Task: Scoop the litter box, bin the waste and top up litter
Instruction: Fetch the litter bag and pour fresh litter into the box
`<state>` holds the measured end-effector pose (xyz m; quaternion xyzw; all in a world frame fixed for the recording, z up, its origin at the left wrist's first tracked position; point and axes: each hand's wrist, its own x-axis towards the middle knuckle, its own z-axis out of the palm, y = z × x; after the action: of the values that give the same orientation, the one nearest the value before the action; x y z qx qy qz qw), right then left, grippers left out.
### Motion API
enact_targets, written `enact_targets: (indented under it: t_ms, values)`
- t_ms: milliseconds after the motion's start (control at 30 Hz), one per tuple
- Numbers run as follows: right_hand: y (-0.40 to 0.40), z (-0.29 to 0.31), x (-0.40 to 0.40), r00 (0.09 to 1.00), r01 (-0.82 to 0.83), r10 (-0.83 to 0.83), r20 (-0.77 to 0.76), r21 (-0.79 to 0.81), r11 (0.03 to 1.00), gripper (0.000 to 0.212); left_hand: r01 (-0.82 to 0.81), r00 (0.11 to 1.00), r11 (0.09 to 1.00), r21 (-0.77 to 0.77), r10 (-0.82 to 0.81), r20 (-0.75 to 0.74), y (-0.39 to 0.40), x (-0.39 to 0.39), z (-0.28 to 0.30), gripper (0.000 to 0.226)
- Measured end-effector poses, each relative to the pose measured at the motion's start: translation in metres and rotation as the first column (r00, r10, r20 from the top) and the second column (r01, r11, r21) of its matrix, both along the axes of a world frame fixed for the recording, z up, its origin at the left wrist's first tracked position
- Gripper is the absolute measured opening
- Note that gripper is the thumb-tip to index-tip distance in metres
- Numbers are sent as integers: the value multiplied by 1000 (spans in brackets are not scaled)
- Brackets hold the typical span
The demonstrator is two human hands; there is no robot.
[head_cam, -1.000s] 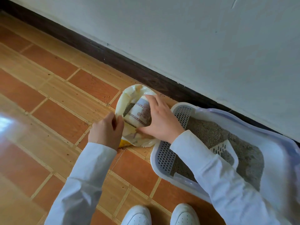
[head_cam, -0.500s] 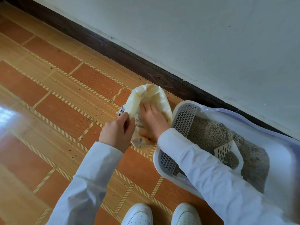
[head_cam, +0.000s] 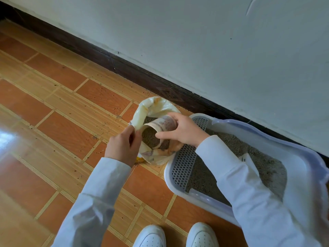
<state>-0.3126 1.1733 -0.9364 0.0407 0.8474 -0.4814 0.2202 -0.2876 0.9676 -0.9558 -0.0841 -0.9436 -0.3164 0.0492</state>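
A cream litter bag (head_cam: pixel 154 107) stands open on the floor by the skirting. My left hand (head_cam: pixel 122 145) pinches the bag's near edge and holds its mouth apart. My right hand (head_cam: pixel 183 131) grips a patterned paper cup (head_cam: pixel 160 127) at the bag's mouth; the cup lies on its side, full of grey litter, with its opening toward me. Right of the bag sits the white litter box (head_cam: pixel 178 188) with a grey grid step and grey litter inside. A white slotted scoop (head_cam: pixel 249 162) rests in the litter, partly hidden by my right sleeve.
A white wall with a dark skirting board (head_cam: pixel 124 68) runs behind the bag and box. Scattered litter grains (head_cam: pixel 106 97) dot the orange tiled floor to the left. My two white shoes (head_cam: pixel 151 236) stand just in front of the box.
My right hand went down into the bag with the cup and has come back up to the bag's mouth with the cup full of litter. My left hand kept its hold on the bag's edge.
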Motion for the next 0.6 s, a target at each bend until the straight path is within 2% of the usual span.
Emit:
enact_targets:
  t_ms: [67,167,300,367,467,533,600]
  values:
    - [11,2,9,998,56,-54,20,-119,991,81,-20,1000,1000,6,20,7,3,1,1,31]
    - [25,3,22,991,135,-131,31,-177,975,91,-39,999,999,-8,39,20,9,2,2,31]
    - [47,8,42,974,223,-226,23,-278,934,77,-145,989,982,-118,147,12,19,2,10,34]
    - [61,10,51,952,298,-304,33,-324,898,80,-205,979,966,-155,204,-24,24,2,16,32]
    - [82,13,65,910,403,-412,52,-349,846,87,-231,972,959,-163,219,-86,29,1,19,25]
    - [97,12,77,884,451,-466,46,-347,822,80,-236,970,958,-162,224,-88,30,0,18,25]
    - [112,13,90,863,485,-506,-6,-272,831,74,-248,969,959,-135,244,-40,34,-2,19,26]
